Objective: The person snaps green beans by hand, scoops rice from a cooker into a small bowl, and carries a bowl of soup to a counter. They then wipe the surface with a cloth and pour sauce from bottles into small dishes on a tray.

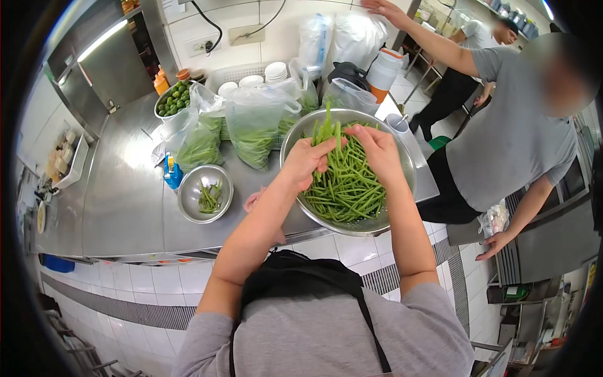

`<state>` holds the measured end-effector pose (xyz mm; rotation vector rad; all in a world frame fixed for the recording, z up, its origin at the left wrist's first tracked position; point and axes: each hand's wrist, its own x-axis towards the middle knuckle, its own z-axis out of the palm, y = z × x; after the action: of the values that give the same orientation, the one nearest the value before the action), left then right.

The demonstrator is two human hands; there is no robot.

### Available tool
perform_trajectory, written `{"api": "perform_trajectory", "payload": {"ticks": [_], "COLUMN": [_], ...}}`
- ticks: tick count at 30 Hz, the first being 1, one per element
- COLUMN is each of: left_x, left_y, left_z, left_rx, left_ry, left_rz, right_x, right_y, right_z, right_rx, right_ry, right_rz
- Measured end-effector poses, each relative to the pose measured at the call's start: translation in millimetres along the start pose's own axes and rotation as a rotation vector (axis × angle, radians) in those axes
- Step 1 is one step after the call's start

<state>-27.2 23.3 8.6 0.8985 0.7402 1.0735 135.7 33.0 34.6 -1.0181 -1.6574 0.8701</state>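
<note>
A large steel colander (pixel 402 164) full of long green beans (pixel 347 188) sits at the near edge of the steel counter (pixel 119 201). Over it, my left hand (pixel 306 160) grips a bunch of green beans whose tips stick up past my fingers. My right hand (pixel 379 151) is closed on the same bunch from the other side, thumb and fingers pinching the stalks. To the left, a small steel bowl (pixel 188 198) holds a few bean pieces (pixel 210 198).
Clear bags of green beans (pixel 254 129) stand behind the colander, with a bowl of limes (pixel 172 99), stacked white plates (pixel 275 71) and a blue bottle (pixel 171 171). A person in a grey shirt (pixel 509 132) stands right of the counter, one arm raised to the wall.
</note>
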Motion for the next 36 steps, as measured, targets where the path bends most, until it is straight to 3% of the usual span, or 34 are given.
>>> {"api": "perform_trajectory", "payload": {"ticks": [2, 6, 10, 14, 16, 17, 19, 23, 25, 26, 28, 32, 34, 35, 36], "left_x": [1, 1, 0, -1, -3, -2, 2, 3, 3, 2, -4, -4, -5, -6, -7], "left_y": [-1, -2, 0, 1, 0, -1, -2, -3, -1, 0, 6, 8, 10, 6, 0], "left_z": [-4, 0, 3, 8, 9, 8, 6, 4, 5, 6, 11, 12, 8, 12, 17], "left_rx": [-0.027, 0.028, 0.009, 0.000, -0.042, -0.043, 0.027, 0.039, -0.008, -0.011, 0.216, 0.349, -0.143, -0.145, -0.313], "left_ry": [0.026, 0.089, 0.085, 0.038, 0.032, 0.037, 0.048, 0.046, 0.038, 0.042, -0.063, -0.106, -0.127, -0.128, -0.109], "left_rz": [0.018, 0.086, 0.132, 0.118, 0.144, 0.145, 0.187, 0.165, 0.217, 0.221, 0.218, 0.243, 0.117, 0.119, 0.206], "right_x": [-5, -16, -20, -23, -25, -26, -26, -29, -30, -30, -31, -29, -32, -34, -36], "right_y": [0, 0, 2, 2, 6, 5, 2, 10, 6, 6, 7, 18, 17, 14, 10], "right_z": [-7, 4, 7, 5, 6, 6, 6, 6, 6, 6, 7, 10, 9, 11, 13], "right_rx": [-0.109, -0.331, -0.326, -0.248, -0.284, -0.283, -0.690, -0.663, -0.349, -0.350, -0.247, -0.241, -0.038, -0.041, 0.305], "right_ry": [-0.098, -0.262, -0.197, -0.318, -0.129, -0.134, 0.057, -0.174, -0.158, -0.164, -0.158, -0.172, -0.087, -0.087, 0.025], "right_rz": [0.178, 0.066, -0.014, 0.076, -0.065, -0.066, -0.392, -0.424, -0.258, -0.261, -0.121, -0.354, -0.223, -0.225, -0.068]}}
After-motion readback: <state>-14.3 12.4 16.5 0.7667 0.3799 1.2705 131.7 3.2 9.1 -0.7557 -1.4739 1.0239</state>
